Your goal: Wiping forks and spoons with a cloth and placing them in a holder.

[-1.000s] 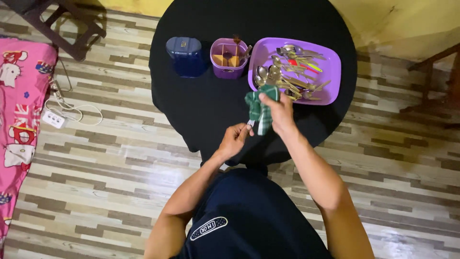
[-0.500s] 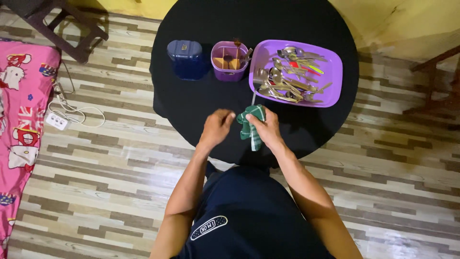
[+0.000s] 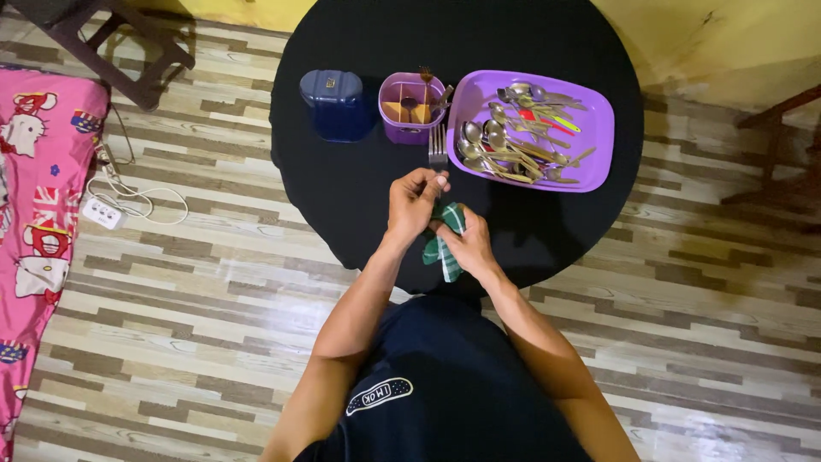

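Note:
My left hand (image 3: 414, 204) grips a metal fork (image 3: 438, 149) by its handle, tines pointing away toward the tray. My right hand (image 3: 464, 246) holds a green and white checked cloth (image 3: 443, 239), bunched against the lower end of the fork. Both hands are over the near part of a round black table (image 3: 359, 184). Just beyond them a purple tray (image 3: 594, 137) holds several spoons and forks. To its left stands a small purple caddy (image 3: 409, 106) with a few utensils in it.
A dark blue lidded box (image 3: 335, 103) stands left of the caddy. On the striped wood floor lie a white power strip with cord (image 3: 101, 213) and a pink patterned mattress (image 3: 38, 171). Dark stool legs (image 3: 103, 43) stand at the far left; wooden furniture (image 3: 778, 154) at the right.
The fork turned tines-outward: my left hand moved from its tine end to the handle. My right hand with the cloth slid down toward me along the handle.

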